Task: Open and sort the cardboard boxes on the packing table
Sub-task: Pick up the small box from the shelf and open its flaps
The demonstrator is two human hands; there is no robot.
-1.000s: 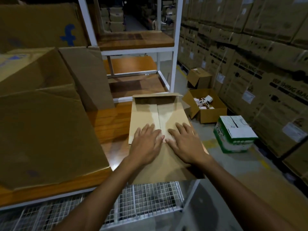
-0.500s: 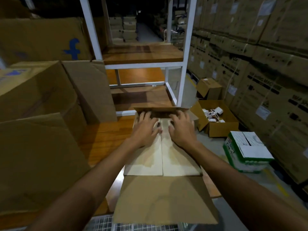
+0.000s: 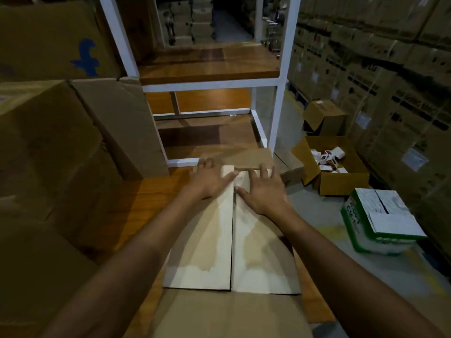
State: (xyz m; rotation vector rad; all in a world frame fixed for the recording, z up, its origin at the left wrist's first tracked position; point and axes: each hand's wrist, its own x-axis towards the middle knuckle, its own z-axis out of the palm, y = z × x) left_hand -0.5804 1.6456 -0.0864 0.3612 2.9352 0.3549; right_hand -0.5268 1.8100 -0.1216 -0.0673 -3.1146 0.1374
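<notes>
A flattened cardboard box point(image 3: 227, 250) lies lengthwise on the wooden packing table point(image 3: 151, 203), its two pale flaps meeting at a centre seam. My left hand point(image 3: 211, 178) presses flat on the left flap near its far end, fingers spread. Palm down on the right flap beside the seam is my right hand point(image 3: 264, 187). A far flap point(image 3: 251, 158) lies just beyond my fingertips. The near flap point(image 3: 229, 313) hangs over the table's front edge.
Large closed cardboard boxes point(image 3: 56, 147) crowd the table's left side. A white-framed wooden shelf point(image 3: 210, 67) stands behind. On the floor to the right are an open box of small items point(image 3: 329, 167), a green-and-white carton point(image 3: 380, 220) and stacked cartons point(image 3: 390, 69).
Both hands slid from the near part of the flaps to their far end. The view moved closer over the box, and the near flap now hangs toward me.
</notes>
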